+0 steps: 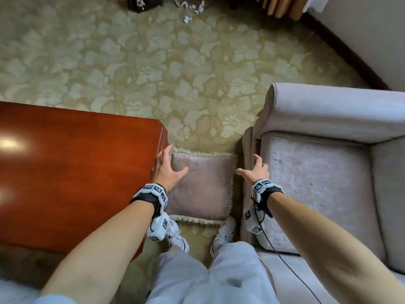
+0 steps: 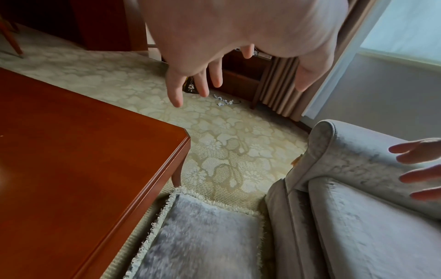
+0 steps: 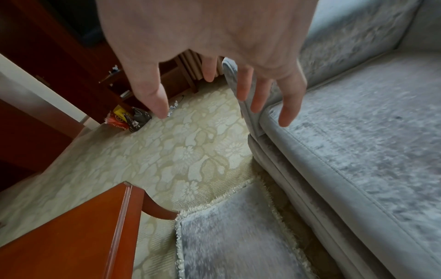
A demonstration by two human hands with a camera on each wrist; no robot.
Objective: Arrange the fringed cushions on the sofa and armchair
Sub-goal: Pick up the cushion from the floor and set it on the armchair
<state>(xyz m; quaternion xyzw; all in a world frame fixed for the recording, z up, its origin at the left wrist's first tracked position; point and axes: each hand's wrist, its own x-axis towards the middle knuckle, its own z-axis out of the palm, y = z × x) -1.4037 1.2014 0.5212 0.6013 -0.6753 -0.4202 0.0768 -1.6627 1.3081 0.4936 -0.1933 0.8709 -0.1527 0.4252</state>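
A grey velvet cushion (image 1: 203, 185) (image 2: 203, 241) (image 3: 229, 236) with a cream fringe lies flat on the carpet, between the wooden table and the sofa. My left hand (image 1: 169, 167) (image 2: 229, 75) hovers over its left edge with spread fingers, holding nothing. My right hand (image 1: 255, 168) (image 3: 222, 94) hangs above its right edge, by the sofa's front, fingers also spread and empty. The grey sofa (image 1: 328, 172) (image 2: 358, 217) (image 3: 369, 141) stands on the right with a bare seat.
A glossy red-brown wooden table (image 1: 76, 172) (image 2: 71, 179) (image 3: 71, 236) crowds the cushion's left side. My white shoes (image 1: 175, 235) stand just behind the cushion. Scraps of paper (image 1: 190, 9) and a dark bag (image 1: 142, 3) lie on the patterned carpet (image 1: 153, 62) ahead.
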